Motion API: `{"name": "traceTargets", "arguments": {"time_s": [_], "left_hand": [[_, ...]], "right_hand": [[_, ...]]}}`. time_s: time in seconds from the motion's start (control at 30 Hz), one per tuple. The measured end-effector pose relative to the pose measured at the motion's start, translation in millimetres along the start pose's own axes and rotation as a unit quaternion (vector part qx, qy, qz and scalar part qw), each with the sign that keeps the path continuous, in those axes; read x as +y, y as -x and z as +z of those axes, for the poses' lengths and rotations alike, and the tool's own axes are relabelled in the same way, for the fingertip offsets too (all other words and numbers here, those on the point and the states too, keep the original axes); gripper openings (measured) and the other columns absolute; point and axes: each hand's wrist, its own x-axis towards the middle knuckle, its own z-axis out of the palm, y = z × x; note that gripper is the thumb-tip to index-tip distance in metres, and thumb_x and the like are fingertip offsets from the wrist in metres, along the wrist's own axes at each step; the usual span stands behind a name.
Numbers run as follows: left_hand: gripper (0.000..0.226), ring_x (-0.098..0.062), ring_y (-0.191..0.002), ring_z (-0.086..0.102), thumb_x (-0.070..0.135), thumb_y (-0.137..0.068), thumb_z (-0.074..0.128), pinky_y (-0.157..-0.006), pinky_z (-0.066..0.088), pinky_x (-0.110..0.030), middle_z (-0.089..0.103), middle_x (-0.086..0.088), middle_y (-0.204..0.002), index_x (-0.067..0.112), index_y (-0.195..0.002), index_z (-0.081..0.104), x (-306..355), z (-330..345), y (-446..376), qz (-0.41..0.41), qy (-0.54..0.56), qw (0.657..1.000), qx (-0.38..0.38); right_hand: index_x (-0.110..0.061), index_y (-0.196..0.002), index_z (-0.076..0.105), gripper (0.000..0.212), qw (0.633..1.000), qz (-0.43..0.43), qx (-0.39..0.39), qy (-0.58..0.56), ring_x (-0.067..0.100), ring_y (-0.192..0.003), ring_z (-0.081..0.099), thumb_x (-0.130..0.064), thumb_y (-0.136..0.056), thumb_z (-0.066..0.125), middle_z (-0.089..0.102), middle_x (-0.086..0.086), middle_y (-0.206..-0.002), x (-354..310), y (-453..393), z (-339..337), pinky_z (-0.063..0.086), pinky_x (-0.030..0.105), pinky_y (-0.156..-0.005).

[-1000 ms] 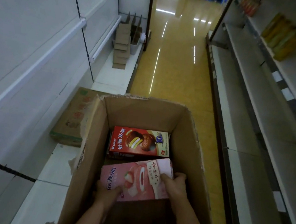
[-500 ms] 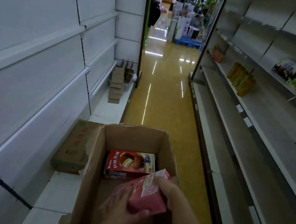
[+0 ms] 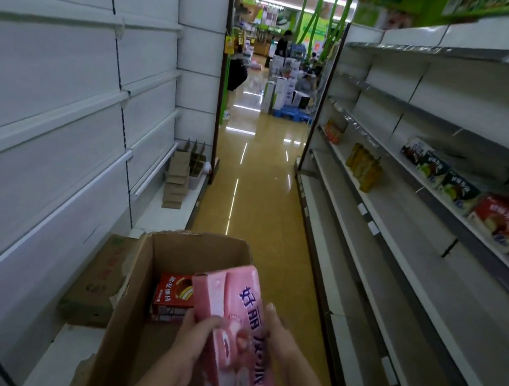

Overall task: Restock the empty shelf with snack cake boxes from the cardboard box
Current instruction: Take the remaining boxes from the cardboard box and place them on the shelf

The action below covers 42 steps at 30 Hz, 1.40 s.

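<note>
A pink snack cake box [image 3: 238, 322] is lifted out over the open cardboard box [image 3: 141, 275], tilted on its long edge. My left hand [image 3: 195, 336] grips its left side and my right hand [image 3: 279, 335] holds its right side. A red snack cake box [image 3: 170, 292] still lies inside the cardboard box, partly hidden behind the pink one. On the right, the shelf [image 3: 446, 314] runs along the aisle, with several snack cake boxes [image 3: 506, 220] standing on an upper level.
A flat carton [image 3: 98, 278] lies left of the cardboard box on the low white base. Stacked cardboard pieces [image 3: 177, 178] sit further along the left. Yellow packs [image 3: 364, 169] stand on the right shelving. People and stacked goods [image 3: 282, 88] fill the aisle's far end.
Both hands raised the pink box out of the cardboard box and turned it onto its edge. The camera tilted up, showing more of the aisle and right shelves.
</note>
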Motion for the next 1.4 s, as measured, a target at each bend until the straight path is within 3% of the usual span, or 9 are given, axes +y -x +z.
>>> {"name": "traceTargets", "arguments": {"time_s": [0.13, 0.33, 0.57, 0.77, 0.87, 1.0, 1.13, 1.27, 1.4], "left_hand": [[0.071, -0.035, -0.095, 0.068, 0.035, -0.055, 0.077, -0.081, 0.052, -0.039, 0.073, -0.015, -0.099, 0.014, -0.12, 0.058, 5, 25, 21, -0.032, 0.036, 0.997, -0.068], [0.031, -0.04, -0.096, 0.064, 0.017, -0.084, 0.058, -0.086, 0.05, -0.047, 0.071, -0.024, -0.096, 0.003, -0.111, 0.062, 8, 53, 51, -0.056, 0.032, 0.987, -0.15], [0.097, -0.035, -0.124, 0.049, 0.045, -0.075, 0.072, -0.089, 0.048, -0.041, 0.037, -0.016, -0.147, 0.022, -0.152, 0.017, 38, 63, 45, 0.096, -0.192, 0.968, -0.126], [0.083, -0.018, -0.074, 0.073, 0.062, -0.066, 0.061, -0.066, 0.059, -0.031, 0.072, -0.007, -0.095, 0.013, -0.131, 0.047, 30, 91, 63, 0.111, -0.346, 0.894, -0.264], [0.073, -0.018, -0.066, 0.072, 0.054, -0.077, 0.062, -0.054, 0.054, -0.025, 0.073, -0.008, -0.087, 0.01, -0.133, 0.045, 15, 109, 67, 0.122, -0.31, 0.907, -0.258], [0.077, -0.022, -0.07, 0.072, 0.057, -0.07, 0.062, -0.06, 0.057, -0.032, 0.073, -0.008, -0.085, 0.007, -0.127, 0.051, -6, 128, 73, 0.124, -0.265, 0.913, -0.285], [0.054, -0.023, -0.072, 0.069, 0.044, -0.086, 0.059, -0.062, 0.055, -0.033, 0.07, -0.009, -0.084, 0.006, -0.123, 0.048, -24, 154, 95, 0.103, -0.246, 0.906, -0.327], [0.061, -0.021, -0.07, 0.068, 0.053, -0.082, 0.058, -0.051, 0.052, -0.028, 0.067, -0.01, -0.093, 0.016, -0.124, 0.034, -39, 181, 120, 0.105, -0.28, 0.88, -0.37], [0.072, -0.027, -0.087, 0.066, 0.06, -0.082, 0.055, -0.069, 0.057, -0.038, 0.061, -0.013, -0.111, 0.012, -0.131, 0.034, -61, 209, 151, 0.102, -0.31, 0.842, -0.429]], "right_hand": [[-0.011, -0.104, 0.066, 0.056, 0.999, 0.013, -0.042, 0.014, 0.023, -0.081, 0.071, -0.057, -0.095, 0.034, 0.074, 0.009, -0.092, 0, 36, -20, 0.055, 0.031, -0.071], [-0.021, -0.095, 0.053, 0.023, 0.997, -0.041, 0.047, 0.056, 0.017, -0.077, 0.069, -0.044, -0.091, 0.056, 0.07, 0.004, -0.092, -8, 81, -63, 0.057, 0.031, -0.071], [-0.017, -0.132, 0.049, 0.06, 0.982, -0.017, 0.124, 0.138, 0.021, -0.085, 0.071, -0.037, -0.08, 0.071, 0.066, 0.007, -0.111, -7, 125, -103, 0.058, 0.037, -0.078], [-0.023, -0.121, 0.056, 0.044, 0.972, -0.007, 0.146, 0.184, 0.017, -0.09, 0.068, -0.04, -0.082, 0.068, 0.066, -0.001, -0.105, 2, 163, -119, 0.053, 0.044, -0.092], [-0.032, -0.119, 0.056, 0.048, 0.925, -0.015, 0.323, 0.199, 0.015, -0.111, 0.058, -0.064, -0.084, 0.052, 0.065, -0.008, -0.115, 25, 175, -121, 0.024, 0.051, -0.113], [-0.016, -0.127, 0.047, 0.081, 0.815, 0.01, 0.579, -0.013, 0.028, -0.106, 0.063, -0.079, -0.081, 0.027, 0.065, 0.011, -0.115, 66, 199, -125, 0.044, 0.051, -0.098], [-0.003, -0.085, 0.056, 0.071, 0.816, -0.04, 0.548, -0.178, 0.023, -0.057, 0.07, -0.065, -0.091, 0.024, 0.067, 0.009, -0.061, 93, 241, -129, 0.054, 0.032, -0.063], [-0.003, -0.09, 0.058, 0.063, 0.792, -0.081, 0.558, -0.234, 0.025, -0.058, 0.07, -0.06, -0.094, 0.031, 0.067, 0.009, -0.061, 112, 278, -137, 0.053, 0.029, -0.058], [-0.005, -0.097, 0.059, 0.049, 0.767, -0.077, 0.583, -0.256, 0.028, -0.065, 0.072, -0.053, -0.093, 0.046, 0.072, 0.013, -0.072, 134, 321, -151, 0.057, 0.036, -0.068]]}}
